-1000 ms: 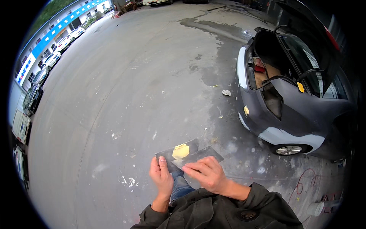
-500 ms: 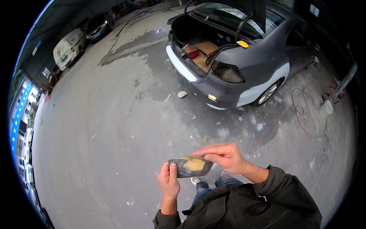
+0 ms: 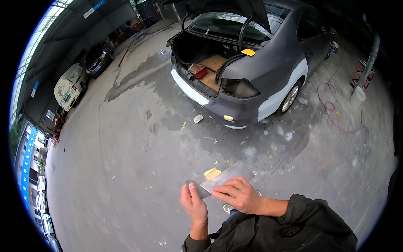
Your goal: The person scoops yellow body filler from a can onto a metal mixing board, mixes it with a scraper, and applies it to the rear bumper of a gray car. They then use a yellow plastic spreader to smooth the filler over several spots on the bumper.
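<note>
My left hand (image 3: pixel 194 197) grips the near left end of a grey metal plate (image 3: pixel 195 183), with its thumb on top. A blob of pale yellow paste (image 3: pixel 212 173) lies on that plate. My right hand (image 3: pixel 239 195) has its fingers closed on a second, lighter flat metal blade (image 3: pixel 233 174), which is laid across the plate at a slant beside the paste. Beyond my hands stands a dark grey car (image 3: pixel 268 67) with its trunk lid raised and pale patches on its bumper, a small yellow patch (image 3: pixel 229 118) low at the rear corner.
A white van (image 3: pixel 69 85) and dark car (image 3: pixel 97 59) stand at the back left. A red coiled hose (image 3: pixel 327 94), white bucket (image 3: pixel 358 95) and red rack with a post (image 3: pixel 364 75) are at the right. A pale stone-like piece (image 3: pixel 198 118) lies on the concrete floor (image 3: pixel 126 168).
My view has turned to the right, bringing the car and shed more to the middle. My right hand's blade moved up onto the paste, then back down at a slant across the plate.
</note>
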Tool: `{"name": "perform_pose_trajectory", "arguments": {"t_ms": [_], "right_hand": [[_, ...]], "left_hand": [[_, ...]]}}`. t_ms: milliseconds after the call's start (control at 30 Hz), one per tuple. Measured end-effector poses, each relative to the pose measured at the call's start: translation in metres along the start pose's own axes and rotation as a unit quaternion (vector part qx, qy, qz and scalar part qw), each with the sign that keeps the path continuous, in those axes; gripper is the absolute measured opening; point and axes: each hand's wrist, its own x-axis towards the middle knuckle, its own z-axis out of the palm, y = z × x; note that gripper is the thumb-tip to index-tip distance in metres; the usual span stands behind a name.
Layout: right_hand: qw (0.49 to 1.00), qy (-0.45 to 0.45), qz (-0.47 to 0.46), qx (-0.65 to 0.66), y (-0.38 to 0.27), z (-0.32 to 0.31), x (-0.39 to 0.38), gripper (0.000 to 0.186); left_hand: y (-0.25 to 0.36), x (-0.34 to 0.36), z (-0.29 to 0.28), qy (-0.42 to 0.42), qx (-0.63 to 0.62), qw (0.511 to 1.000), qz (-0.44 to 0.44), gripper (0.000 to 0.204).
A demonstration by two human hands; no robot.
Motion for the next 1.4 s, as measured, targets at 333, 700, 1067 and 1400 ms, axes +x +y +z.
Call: {"name": "perform_pose_trajectory", "arguments": {"t_ms": [333, 700, 1067, 1400], "right_hand": [[0.997, 0.043, 0.021, 0.066, 0.023, 0.004, -0.011, 0.035], [0.981, 0.091, 0.107, 0.135, 0.054, -0.022, 0.011, 0.027], [0.945, -0.096, 0.176, 0.257, 0.097, -0.030, 0.001, 0.023], [0.999, 0.010, 0.011, 0.035, 0.042, 0.002, -0.012, 0.032]], "left_hand": [[-0.017, 0.005, 0.024, 0.024, 0.026, 0.999, 0.021, 0.026], [-0.021, 0.010, 0.028, -0.046, 0.051, 0.998, 0.012, 0.025], [-0.027, 0.013, 0.021, -0.052, -0.035, 0.998, -0.020, 0.022], [-0.026, 0.017, 0.029, 0.020, -0.010, 1.000, -0.003, 0.028]]}}
